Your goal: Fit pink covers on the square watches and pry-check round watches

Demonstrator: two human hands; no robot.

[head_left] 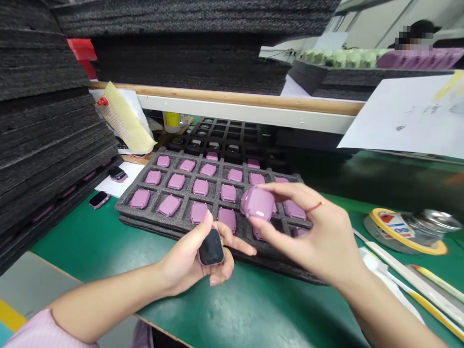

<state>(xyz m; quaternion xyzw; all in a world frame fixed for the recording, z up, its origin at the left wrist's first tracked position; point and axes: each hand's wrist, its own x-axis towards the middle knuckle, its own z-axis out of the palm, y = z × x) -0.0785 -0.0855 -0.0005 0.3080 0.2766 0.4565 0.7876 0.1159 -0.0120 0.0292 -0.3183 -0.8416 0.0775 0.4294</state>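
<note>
A worker's left hand [191, 259] cradled a smartwatch body [211, 247] at a bench, its glossy black screen facing up and a pink casing showing along the lower edge, with thumb and fingers curled around its sides. The right hand [309, 232], a thin red string [314, 207] around it, pinched a rounded pink watch case [258, 204] between thumb and fingertips, just above a grey foam tray [126, 207]. The case had a soft sheen and a bright highlight on its upper face. Rows of matching pink cases [200, 187] sat in the tray's square compartments, the tray resting on a green bench mat [250, 317]. Two finished-looking watches [118, 174] lay on white paper [119, 185] to the left, beside tall stacks of dark foam trays [39, 137]. A black tray of small parts [225, 135] stood behind, and a roll of tape [408, 231] lay at right.
</note>
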